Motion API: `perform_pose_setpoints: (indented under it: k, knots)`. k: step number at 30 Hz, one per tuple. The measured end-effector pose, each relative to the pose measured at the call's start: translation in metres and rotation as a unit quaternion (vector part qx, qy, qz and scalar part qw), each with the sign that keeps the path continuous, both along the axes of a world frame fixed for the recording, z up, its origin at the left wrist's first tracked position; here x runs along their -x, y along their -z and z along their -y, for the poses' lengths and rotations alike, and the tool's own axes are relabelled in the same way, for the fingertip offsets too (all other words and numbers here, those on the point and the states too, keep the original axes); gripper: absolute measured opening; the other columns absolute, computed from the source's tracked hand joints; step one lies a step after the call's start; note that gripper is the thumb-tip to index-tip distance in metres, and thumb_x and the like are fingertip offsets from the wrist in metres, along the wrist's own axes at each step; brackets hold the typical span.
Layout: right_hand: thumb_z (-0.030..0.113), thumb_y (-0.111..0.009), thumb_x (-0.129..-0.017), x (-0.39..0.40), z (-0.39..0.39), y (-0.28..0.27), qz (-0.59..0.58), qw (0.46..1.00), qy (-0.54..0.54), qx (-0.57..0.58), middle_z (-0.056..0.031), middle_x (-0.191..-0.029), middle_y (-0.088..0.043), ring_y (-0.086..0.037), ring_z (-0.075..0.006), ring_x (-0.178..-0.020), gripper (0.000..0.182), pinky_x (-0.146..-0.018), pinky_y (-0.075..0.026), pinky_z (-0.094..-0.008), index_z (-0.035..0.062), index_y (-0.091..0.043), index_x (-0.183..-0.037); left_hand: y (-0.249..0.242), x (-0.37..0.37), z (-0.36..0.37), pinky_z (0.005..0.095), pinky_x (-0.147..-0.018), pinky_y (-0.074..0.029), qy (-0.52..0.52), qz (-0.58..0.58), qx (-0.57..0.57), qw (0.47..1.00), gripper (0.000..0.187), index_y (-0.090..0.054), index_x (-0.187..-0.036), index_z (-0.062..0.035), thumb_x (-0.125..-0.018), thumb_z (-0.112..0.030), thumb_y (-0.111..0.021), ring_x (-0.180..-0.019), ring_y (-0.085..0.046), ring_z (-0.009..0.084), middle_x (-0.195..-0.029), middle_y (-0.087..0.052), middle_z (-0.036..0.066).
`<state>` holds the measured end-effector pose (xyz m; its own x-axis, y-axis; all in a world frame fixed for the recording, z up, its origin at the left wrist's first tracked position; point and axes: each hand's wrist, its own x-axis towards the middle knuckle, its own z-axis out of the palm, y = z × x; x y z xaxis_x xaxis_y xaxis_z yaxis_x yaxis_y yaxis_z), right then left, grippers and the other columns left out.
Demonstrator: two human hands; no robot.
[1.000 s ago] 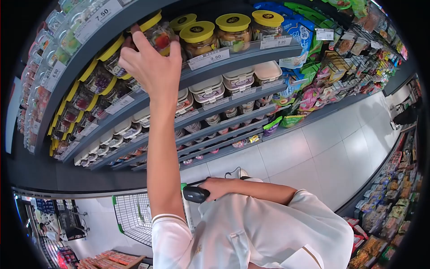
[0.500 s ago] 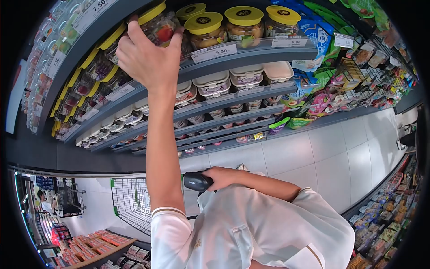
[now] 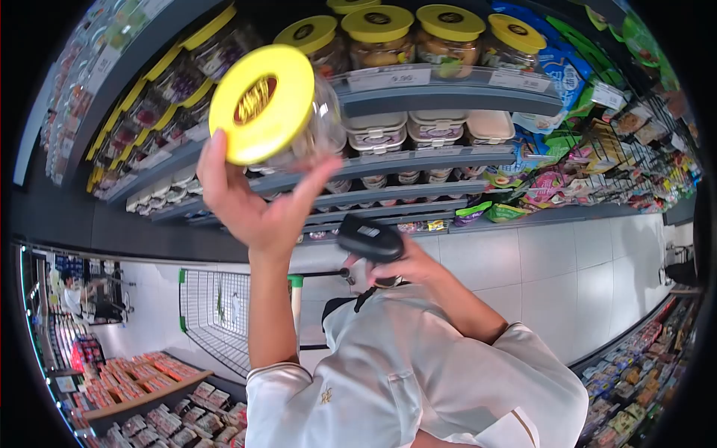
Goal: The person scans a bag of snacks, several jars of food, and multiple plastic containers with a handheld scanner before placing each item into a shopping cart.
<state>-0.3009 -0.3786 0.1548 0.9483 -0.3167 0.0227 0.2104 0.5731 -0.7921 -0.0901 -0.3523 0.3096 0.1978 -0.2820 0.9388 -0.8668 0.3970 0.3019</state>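
My left hand [image 3: 258, 213] is closed round a clear plastic jar [image 3: 326, 123] with a wide yellow lid. The jar is tilted in front of the shelves, its lid turned towards me, and most of its contents are hidden. My thumb is on the jar's right side and my fingers are at the lid's lower left. Lower down, my right hand [image 3: 403, 263] grips a black rounded handheld device [image 3: 371, 239] in front of my white shirt. Similar yellow-lidded jars [image 3: 377, 37] stand on the top shelf beyond the held jar.
Grey shelves [image 3: 441, 97] curve across the front, with white-lidded tubs [image 3: 377, 134] on lower levels. Snack bags [image 3: 553, 142] hang to the right. A wire shopping cart [image 3: 216, 313] with green corners stands lower left, near a display of orange packs [image 3: 138, 381]. Another person [image 3: 72, 299] is far left.
My left hand has taken the jar off the shelf and brought it lower and nearer, tilting its lid towards me. My right hand has risen and moved right with the black device.
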Motion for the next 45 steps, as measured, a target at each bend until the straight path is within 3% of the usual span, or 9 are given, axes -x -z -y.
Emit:
perform_pose_setpoints:
  k: [5,7,15,22,27,36,41,42,45]
  knots:
    - [0.015,-0.071,-0.074,0.005,0.005,-0.036,0.155,0.981,0.1,-0.057,-0.0354,-0.148,-0.04,-0.053,-0.052,-0.127,0.066,-0.092,-0.057,-0.0541,-0.0016,-0.053,-0.136,0.025,0.021,-0.077,0.043,-0.112,-0.043,0.243,-0.363,-0.103,0.894,0.125,-0.028,-0.151,-0.0007,-0.054,-0.031,-0.101,-0.133,-0.05,0.0299,-0.146,-0.044,0.018]
    - [0.017,-0.072,-0.074,-0.002,0.0,-0.051,0.185,0.973,0.128,-0.053,-0.0363,-0.15,-0.036,-0.048,-0.0538,-0.132,0.064,-0.099,-0.053,-0.056,-0.0013,-0.054,-0.133,0.057,0.018,-0.099,0.0457,-0.116,-0.039,0.244,-0.481,-0.114,0.834,0.124,-0.032,-0.151,-0.0021,-0.053,-0.039,-0.099,-0.137,-0.045,0.0293,-0.15,-0.042,0.014]
    - [0.002,-0.072,-0.078,-0.033,-0.036,-0.048,0.135,0.989,0.053,0.023,-0.0312,-0.145,-0.048,-0.049,-0.0491,-0.133,0.081,-0.11,-0.042,-0.0583,-0.0052,-0.036,-0.15,0.096,-0.012,-0.164,0.0532,-0.116,-0.036,0.397,-0.643,-0.102,0.647,0.1,-0.026,-0.153,-0.0002,-0.074,-0.03,-0.08,-0.141,-0.041,0.0374,-0.15,-0.042,0.021]
    - [0.014,-0.087,-0.065,-0.041,-0.078,-0.038,-0.051,0.979,0.1,0.172,-0.0124,-0.113,-0.069,-0.065,-0.0219,-0.101,0.068,-0.091,-0.05,-0.0365,-0.0011,-0.061,-0.125,0.118,-0.032,-0.192,0.0529,-0.107,-0.045,0.47,-0.704,-0.069,0.528,0.102,-0.022,-0.158,-0.0036,-0.079,-0.043,-0.074,-0.129,-0.053,0.0412,-0.145,-0.046,0.027]
    - [0.016,-0.088,-0.063,-0.039,-0.077,-0.077,-0.074,0.916,0.005,0.393,-0.012,-0.097,-0.072,-0.069,-0.023,-0.086,0.056,-0.079,-0.053,-0.0346,-0.0009,-0.066,-0.112,0.133,-0.052,-0.205,0.0508,-0.095,-0.052,0.521,-0.708,-0.094,0.468,0.108,-0.021,-0.16,-0.0067,-0.078,-0.056,-0.071,-0.115,-0.061,0.0398,-0.138,-0.053,0.028]
    - [0.01,-0.082,-0.068,-0.065,-0.108,-0.102,-0.109,0.874,0.01,0.473,-0.0145,-0.092,-0.073,-0.072,-0.026,-0.082,0.049,-0.074,-0.054,-0.0351,-0.0032,-0.067,-0.113,0.146,-0.076,-0.224,0.0481,-0.104,-0.048,0.495,-0.717,-0.091,0.482,0.093,-0.024,-0.158,-0.0062,-0.088,-0.055,-0.062,-0.12,-0.059,0.0373,-0.136,-0.054,0.026]
    - [-0.003,-0.072,-0.084,-0.104,-0.15,-0.079,-0.209,0.966,0.105,0.114,-0.0131,-0.113,-0.071,-0.071,-0.0235,-0.105,0.042,-0.086,-0.058,-0.0352,-0.0042,-0.061,-0.125,0.157,-0.076,-0.236,0.0472,-0.11,-0.044,0.334,-0.685,-0.068,0.644,0.091,-0.025,-0.158,-0.0097,-0.087,-0.04,-0.072,-0.129,-0.054,0.0337,-0.142,-0.052,0.019]
    - [-0.002,-0.072,-0.085,-0.113,-0.155,-0.075,-0.217,0.967,0.109,0.081,-0.0141,-0.117,-0.069,-0.07,-0.0254,-0.107,0.043,-0.087,-0.059,-0.0361,-0.0044,-0.059,-0.127,0.164,-0.077,-0.241,0.042,-0.114,-0.039,0.352,-0.698,-0.041,0.622,0.091,-0.025,-0.158,-0.0099,-0.082,-0.019,-0.075,-0.133,-0.051,0.0272,-0.146,-0.049,0.013]
    - [-0.004,-0.069,-0.084,-0.132,-0.161,-0.061,-0.232,0.966,0.118,-0.002,-0.0156,-0.123,-0.064,-0.071,-0.03,-0.103,0.048,-0.087,-0.062,-0.0424,-0.0045,-0.056,-0.13,0.17,-0.071,-0.254,0.0391,-0.115,-0.038,0.338,-0.697,-0.062,0.629,0.093,-0.025,-0.158,-0.0092,-0.08,-0.008,-0.075,-0.134,-0.049,0.0236,-0.145,-0.049,0.01]
